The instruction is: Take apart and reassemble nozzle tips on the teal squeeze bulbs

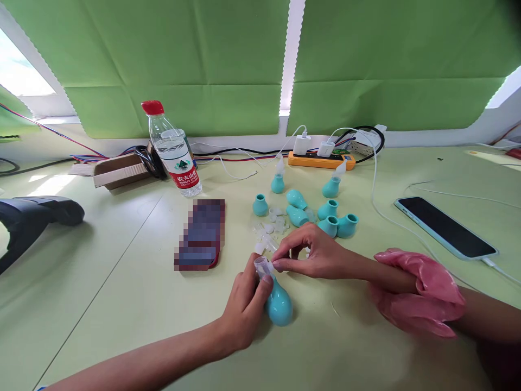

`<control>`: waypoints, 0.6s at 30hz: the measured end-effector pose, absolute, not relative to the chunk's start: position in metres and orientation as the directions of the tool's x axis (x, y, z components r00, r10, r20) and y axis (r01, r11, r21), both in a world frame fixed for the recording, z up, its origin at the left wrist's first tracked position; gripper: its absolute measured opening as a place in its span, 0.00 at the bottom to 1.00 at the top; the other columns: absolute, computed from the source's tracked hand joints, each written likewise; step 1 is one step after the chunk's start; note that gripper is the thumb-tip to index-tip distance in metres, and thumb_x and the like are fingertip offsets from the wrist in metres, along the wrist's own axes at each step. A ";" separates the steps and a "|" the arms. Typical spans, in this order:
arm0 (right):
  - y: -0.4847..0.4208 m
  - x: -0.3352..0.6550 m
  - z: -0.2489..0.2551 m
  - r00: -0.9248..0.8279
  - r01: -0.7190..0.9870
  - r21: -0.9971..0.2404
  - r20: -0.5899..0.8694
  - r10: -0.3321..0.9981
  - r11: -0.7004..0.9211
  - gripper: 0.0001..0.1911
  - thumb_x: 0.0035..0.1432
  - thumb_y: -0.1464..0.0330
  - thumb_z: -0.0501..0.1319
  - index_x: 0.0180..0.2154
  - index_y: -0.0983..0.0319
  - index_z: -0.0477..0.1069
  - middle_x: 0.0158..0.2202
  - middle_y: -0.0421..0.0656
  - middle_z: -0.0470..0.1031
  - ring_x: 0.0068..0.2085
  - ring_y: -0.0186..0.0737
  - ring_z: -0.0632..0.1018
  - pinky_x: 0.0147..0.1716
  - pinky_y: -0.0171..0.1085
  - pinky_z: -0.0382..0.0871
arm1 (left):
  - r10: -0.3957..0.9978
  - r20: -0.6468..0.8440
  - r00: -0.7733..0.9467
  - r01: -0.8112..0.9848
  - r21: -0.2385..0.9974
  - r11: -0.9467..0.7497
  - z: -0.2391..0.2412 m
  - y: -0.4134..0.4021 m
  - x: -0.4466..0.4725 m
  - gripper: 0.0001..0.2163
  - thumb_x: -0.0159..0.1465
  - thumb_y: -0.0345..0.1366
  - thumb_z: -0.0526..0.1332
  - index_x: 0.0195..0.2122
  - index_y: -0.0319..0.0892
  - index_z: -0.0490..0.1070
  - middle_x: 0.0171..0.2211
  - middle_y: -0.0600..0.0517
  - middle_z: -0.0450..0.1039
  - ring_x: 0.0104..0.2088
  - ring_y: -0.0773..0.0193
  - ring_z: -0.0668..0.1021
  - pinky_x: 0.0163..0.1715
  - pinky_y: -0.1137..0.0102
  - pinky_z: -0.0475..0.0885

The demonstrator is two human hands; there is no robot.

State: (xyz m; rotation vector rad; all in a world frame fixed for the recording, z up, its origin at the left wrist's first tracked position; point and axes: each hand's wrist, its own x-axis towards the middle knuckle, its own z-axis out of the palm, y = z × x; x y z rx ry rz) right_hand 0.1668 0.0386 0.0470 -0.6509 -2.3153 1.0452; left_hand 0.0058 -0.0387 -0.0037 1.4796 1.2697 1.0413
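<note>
My left hand (246, 307) is wrapped round a teal rubber bulb (279, 305) that rests on the pale green table (122, 304). My right hand (313, 252) pinches a small clear plastic tip (261, 264) at the bulb's neck. Just beyond my fingers lies a heap of several clear plastic tips (271, 228). Several more teal bulbs (331, 217) stand or lie behind the heap, two of them with clear tips fitted (278, 179).
A water bottle (173, 152) with a red cap stands at the back left beside a cardboard box (118, 171). An orange power strip (321, 159) with chargers and cables lies at the back. A phone (443, 225) lies right, a pink glove (419, 296) under my right forearm, a dark pouch (201, 233) centre-left.
</note>
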 end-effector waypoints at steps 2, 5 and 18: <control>0.037 0.167 0.048 -0.749 0.205 -0.769 0.275 0.603 0.605 0.06 0.49 0.71 0.59 0.27 0.66 0.73 0.21 0.40 0.73 0.21 0.28 0.69 0.19 0.28 0.63 | 0.993 0.021 0.114 0.257 0.965 -0.050 -0.003 -0.039 0.006 0.11 0.61 0.44 0.48 0.33 0.42 0.63 0.27 0.53 0.64 0.28 0.64 0.64 0.30 0.71 0.60; 0.034 0.165 0.049 -0.717 0.194 -0.727 0.353 0.601 0.659 0.04 0.49 0.73 0.58 0.25 0.66 0.71 0.19 0.38 0.70 0.20 0.26 0.66 0.18 0.27 0.62 | 0.998 -0.004 0.063 0.220 0.975 -0.010 -0.005 -0.038 0.008 0.11 0.60 0.44 0.49 0.36 0.43 0.63 0.28 0.52 0.65 0.29 0.63 0.65 0.31 0.71 0.61; 0.048 0.175 0.064 -0.606 0.385 -0.534 0.470 0.642 0.753 0.05 0.45 0.74 0.58 0.21 0.66 0.71 0.16 0.38 0.70 0.18 0.26 0.66 0.18 0.28 0.61 | 0.996 -0.031 0.085 -0.097 0.994 0.040 -0.003 -0.032 0.010 0.11 0.60 0.44 0.51 0.29 0.41 0.58 0.20 0.58 0.53 0.20 0.71 0.58 0.20 0.77 0.56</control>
